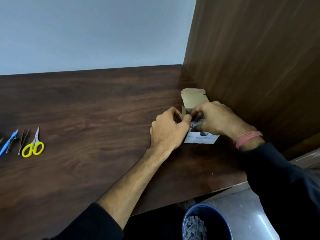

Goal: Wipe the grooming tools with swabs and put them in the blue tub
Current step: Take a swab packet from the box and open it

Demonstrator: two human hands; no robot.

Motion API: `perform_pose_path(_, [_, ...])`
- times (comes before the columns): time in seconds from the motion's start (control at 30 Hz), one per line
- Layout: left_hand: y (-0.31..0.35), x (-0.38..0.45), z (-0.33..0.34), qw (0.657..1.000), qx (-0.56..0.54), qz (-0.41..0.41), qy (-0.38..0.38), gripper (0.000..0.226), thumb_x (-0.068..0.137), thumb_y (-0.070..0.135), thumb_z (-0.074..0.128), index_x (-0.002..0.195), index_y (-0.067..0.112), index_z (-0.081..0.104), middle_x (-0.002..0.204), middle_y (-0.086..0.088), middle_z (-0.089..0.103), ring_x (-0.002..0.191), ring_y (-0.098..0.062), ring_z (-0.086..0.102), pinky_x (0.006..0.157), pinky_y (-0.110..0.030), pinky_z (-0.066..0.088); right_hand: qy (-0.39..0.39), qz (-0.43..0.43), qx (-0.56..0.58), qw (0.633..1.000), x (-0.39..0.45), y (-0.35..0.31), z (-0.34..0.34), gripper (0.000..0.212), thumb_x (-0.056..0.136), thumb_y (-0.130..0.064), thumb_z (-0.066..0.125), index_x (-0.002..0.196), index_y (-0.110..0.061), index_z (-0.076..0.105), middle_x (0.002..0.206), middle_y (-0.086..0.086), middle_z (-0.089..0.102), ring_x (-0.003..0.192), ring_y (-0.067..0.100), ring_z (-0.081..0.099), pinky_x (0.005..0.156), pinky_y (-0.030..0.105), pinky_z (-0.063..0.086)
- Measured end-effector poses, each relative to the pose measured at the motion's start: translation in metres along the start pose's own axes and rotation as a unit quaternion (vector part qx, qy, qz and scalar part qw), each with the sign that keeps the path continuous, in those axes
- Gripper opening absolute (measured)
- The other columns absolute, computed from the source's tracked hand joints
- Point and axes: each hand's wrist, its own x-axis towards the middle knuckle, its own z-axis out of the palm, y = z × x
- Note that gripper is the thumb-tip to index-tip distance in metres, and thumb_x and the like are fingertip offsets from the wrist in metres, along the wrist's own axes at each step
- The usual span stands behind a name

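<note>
Head view. Both hands work at the open box of alcohol swabs (200,138), standing at the table's (90,104) right end against a wooden side panel (259,66), flap up. Left hand (167,131) and right hand (213,119) meet above the box, fingers curled, pinching a small swab packet (194,124) between them. Far left on the table lie yellow-handled scissors (33,146), tweezers (23,141) and a blue-handled tool (8,143), side by side. A blue tub (206,222) holding grey scraps sits below the table edge.
</note>
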Motion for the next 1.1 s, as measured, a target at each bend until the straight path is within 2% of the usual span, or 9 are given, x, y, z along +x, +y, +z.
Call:
perform_pose_path(0.17, [-0.01,-0.004,0.008,0.998,-0.06,0.005,-0.031,0.028,0.093,0.057,0.053,0.085,0.033,0.065,0.076,0.012,0.077,0.069,-0.016,0.077,0.079,-0.047,0.066,-0.007,-0.042,-0.051,0.998,0.003,0.0,-0.001,0.062,0.085,-0.029,0.096,0.14,-0.043,0.071,0.133,-0.012,0.074,0.124,0.017,0.069,0.103,0.033,0.055])
perform_pose_path(0.27, [-0.014,-0.005,0.01,0.995,-0.093,0.012,-0.042,0.03,0.097,0.056,0.051,0.091,0.032,0.067,0.077,0.011,0.079,0.068,-0.014,0.079,0.08,-0.051,0.067,-0.026,-0.07,-0.084,0.994,0.005,0.0,-0.001,0.057,0.09,-0.034,0.092,0.142,-0.047,0.07,0.134,-0.01,0.07,0.128,0.019,0.065,0.1,0.034,0.052])
perform_pose_path(0.37, [-0.019,-0.005,0.01,0.99,-0.126,0.013,-0.057,0.034,0.1,0.055,0.05,0.095,0.028,0.07,0.082,0.01,0.081,0.068,-0.012,0.079,0.083,-0.056,0.066,-0.037,-0.087,-0.106,0.99,0.009,0.002,-0.002,0.051,0.092,-0.033,0.089,0.137,-0.05,0.071,0.12,-0.011,0.065,0.125,0.022,0.065,0.096,0.034,0.051])
perform_pose_path(0.53, [-0.02,-0.006,0.009,0.986,-0.151,0.013,-0.068,0.034,0.099,0.055,0.052,0.097,0.028,0.071,0.085,0.009,0.081,0.07,-0.014,0.081,0.085,-0.056,0.066,-0.027,-0.119,-0.184,0.975,0.014,0.0,0.001,0.047,0.097,-0.032,0.084,0.14,-0.045,0.071,0.135,-0.002,0.067,0.129,0.026,0.064,0.105,0.042,0.056])
perform_pose_path(0.73, [-0.021,-0.006,0.008,0.983,-0.169,0.015,-0.07,0.032,0.102,0.053,0.054,0.096,0.026,0.07,0.084,0.008,0.081,0.071,-0.016,0.081,0.081,-0.057,0.067,0.021,-0.182,-0.16,0.97,0.014,0.008,0.001,0.027,0.103,-0.032,0.073,0.128,-0.04,0.079,0.117,-0.007,0.068,0.117,0.02,0.061,0.092,0.04,0.056])
perform_pose_path(0.87, [-0.019,-0.006,0.009,0.983,-0.168,0.016,-0.072,0.033,0.1,0.059,0.054,0.093,0.03,0.066,0.085,0.009,0.081,0.07,-0.013,0.081,0.084,-0.057,0.067,0.068,-0.196,-0.067,0.976,0.008,0.018,0.005,0.014,0.101,-0.031,0.071,0.111,-0.033,0.079,0.107,-0.014,0.069,0.105,0.011,0.063,0.087,0.039,0.057])
perform_pose_path(0.93, [-0.02,-0.006,0.01,0.984,-0.161,0.021,-0.07,0.03,0.102,0.059,0.054,0.093,0.033,0.065,0.086,0.009,0.081,0.071,-0.012,0.081,0.084,-0.058,0.066,0.086,-0.19,-0.005,0.978,0.007,0.023,0.007,0.003,0.1,-0.032,0.07,0.099,-0.032,0.074,0.097,-0.016,0.068,0.088,0.006,0.067,0.074,0.034,0.056])
perform_pose_path(1.03, [-0.02,-0.006,0.012,0.984,-0.165,0.021,-0.06,0.025,0.104,0.056,0.056,0.095,0.034,0.065,0.087,0.01,0.081,0.07,-0.012,0.08,0.083,-0.058,0.067,0.103,-0.179,0.085,0.975,0.007,0.03,0.008,0.007,0.103,-0.025,0.071,0.096,-0.027,0.072,0.078,-0.023,0.068,0.063,-0.001,0.065,0.056,0.011,0.041])
perform_pose_path(1.1, [-0.02,-0.007,0.014,0.984,-0.169,0.02,-0.057,0.022,0.104,0.055,0.058,0.097,0.035,0.065,0.088,0.012,0.08,0.07,-0.012,0.081,0.082,-0.058,0.067,0.101,-0.173,0.109,0.974,0.008,0.032,0.008,0.006,0.103,-0.023,0.073,0.099,-0.025,0.076,0.066,-0.026,0.063,0.058,0.0,0.06,0.051,0.011,0.037])
